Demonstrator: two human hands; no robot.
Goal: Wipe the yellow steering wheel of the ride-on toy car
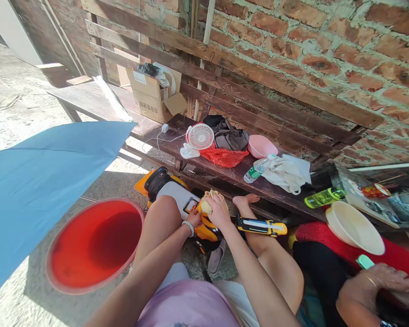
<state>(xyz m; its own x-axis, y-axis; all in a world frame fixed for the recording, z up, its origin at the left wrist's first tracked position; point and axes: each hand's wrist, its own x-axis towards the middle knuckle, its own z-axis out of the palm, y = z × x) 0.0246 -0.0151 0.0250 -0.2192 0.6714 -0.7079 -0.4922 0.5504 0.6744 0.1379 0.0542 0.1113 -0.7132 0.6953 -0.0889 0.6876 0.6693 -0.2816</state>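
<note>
Between my knees stands a yellow, black and white machine (172,194) with a small screen-like panel (191,205) on its front. A yellow and black arm-like part (262,227) sticks out to its right. My right hand (219,211) is closed over a pale yellow, crumpled piece, perhaps a cloth or sponge (206,205), pressed against the machine's yellow part. My left hand (194,219), with a white bead bracelet at the wrist, lies just left of it against the yellow part. Its fingers look curled, and what they grip is hidden.
A red tub (88,245) of liquid stands left, beneath a blue canopy (47,177). On the wooden bench (177,125) are a cardboard box (150,97), white fan (201,136), pink bowl (261,146) and water bottle (259,169). Another person's hand (388,279) is right, near a cream basin (354,229).
</note>
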